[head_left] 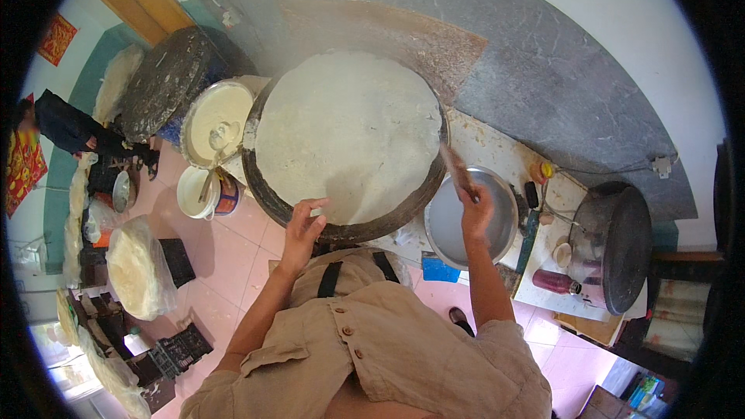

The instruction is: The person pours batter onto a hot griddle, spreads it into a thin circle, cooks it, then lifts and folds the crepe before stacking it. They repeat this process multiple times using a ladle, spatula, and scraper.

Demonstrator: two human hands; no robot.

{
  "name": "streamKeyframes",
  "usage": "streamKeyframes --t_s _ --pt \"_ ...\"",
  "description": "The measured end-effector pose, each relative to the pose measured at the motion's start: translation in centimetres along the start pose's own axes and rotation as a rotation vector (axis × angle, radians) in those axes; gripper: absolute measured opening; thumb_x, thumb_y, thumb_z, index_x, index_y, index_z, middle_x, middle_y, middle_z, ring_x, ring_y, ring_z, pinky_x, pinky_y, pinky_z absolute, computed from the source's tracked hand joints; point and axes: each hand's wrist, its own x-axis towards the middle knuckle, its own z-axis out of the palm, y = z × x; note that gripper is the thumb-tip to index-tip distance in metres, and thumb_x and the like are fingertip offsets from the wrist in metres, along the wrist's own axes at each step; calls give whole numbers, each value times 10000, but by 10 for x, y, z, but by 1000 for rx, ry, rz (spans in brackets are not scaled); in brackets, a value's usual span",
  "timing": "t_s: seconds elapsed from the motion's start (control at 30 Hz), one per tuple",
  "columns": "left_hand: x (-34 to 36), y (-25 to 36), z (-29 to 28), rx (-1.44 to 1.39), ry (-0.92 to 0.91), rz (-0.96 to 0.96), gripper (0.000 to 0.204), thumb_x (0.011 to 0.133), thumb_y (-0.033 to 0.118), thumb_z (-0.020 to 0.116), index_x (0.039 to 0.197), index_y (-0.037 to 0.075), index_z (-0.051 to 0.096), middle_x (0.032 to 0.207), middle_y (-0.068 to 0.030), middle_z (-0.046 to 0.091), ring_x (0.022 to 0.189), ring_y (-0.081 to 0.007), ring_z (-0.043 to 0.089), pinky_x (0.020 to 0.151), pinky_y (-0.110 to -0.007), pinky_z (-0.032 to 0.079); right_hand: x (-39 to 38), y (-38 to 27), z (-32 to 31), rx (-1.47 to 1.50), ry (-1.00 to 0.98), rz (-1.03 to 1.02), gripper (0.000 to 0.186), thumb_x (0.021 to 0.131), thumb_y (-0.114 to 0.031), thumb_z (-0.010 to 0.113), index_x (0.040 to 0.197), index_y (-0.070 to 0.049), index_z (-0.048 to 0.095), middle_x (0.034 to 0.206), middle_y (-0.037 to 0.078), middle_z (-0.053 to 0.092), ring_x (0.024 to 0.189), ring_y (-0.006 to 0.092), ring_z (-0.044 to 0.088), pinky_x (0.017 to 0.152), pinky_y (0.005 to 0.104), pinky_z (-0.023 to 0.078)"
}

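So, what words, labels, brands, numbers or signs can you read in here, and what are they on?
I can't read out any text here.
Large red poster, left wall: too blurred.
Smaller red poster, above it: too small.
Bucket with a blue-and-orange side: too small.
Dark pink bottle, right: any print is too small.

Pale cream round sheet (349,128), blackish round griddle (268,200), brown flat tool (459,171), pink square-tiled floor (213,252), grey veined wall panel (574,101), plain tan buttoned shirt (434,349)

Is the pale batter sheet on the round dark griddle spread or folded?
Spread: the pale batter sheet lies flat, covering most of the round dark griddle.
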Motion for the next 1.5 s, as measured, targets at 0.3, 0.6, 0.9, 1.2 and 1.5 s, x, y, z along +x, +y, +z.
streamKeyframes --t_s 0.3,0.6,0.9,1.2,1.5 --pt "-10 14 6 -54 -236 -12 344 961 268 574 1243 72 587 1179 -71 524 1160 -196 487 996 -357 419 -71 141 -5 -422 -21 432 287 669 -78 794 907 2 656 847 202 695 780 338 689 714 419 530" --pt "-13 -9 13 -35 -50 -231 265 1019 221 499 1176 56 633 759 31 520 662 -55 494 611 -214 433 -80 172 15 359 68 677 304 751 -9 737 1040 -4 640 882 94 696 758 250 674 665 360 570" --pt "-11 9 25 -26 -5 -235 269 1033 190 462 1203 53 620 595 78 373 501 -21 340 469 -201 314 -99 141 84 434 37 797 346 740 -48 766 1069 -6 665 930 77 696 819 186 648 724 329 529" --pt "-11 2 22 -50 -17 -235 284 1025 191 474 1231 45 602 637 68 395 523 -28 372 472 -204 352 -91 131 77 375 -63 861 430 742 -212 792 1111 -22 680 916 55 695 825 162 634 686 309 490" --pt "-13 -2 22 -26 -61 -217 306 1018 236 498 1260 74 593 641 66 408 525 -29 400 469 -199 363 -105 121 59 346 -92 722 451 801 -263 745 1168 -18 652 1011 105 689 893 211 645 786 329 492"
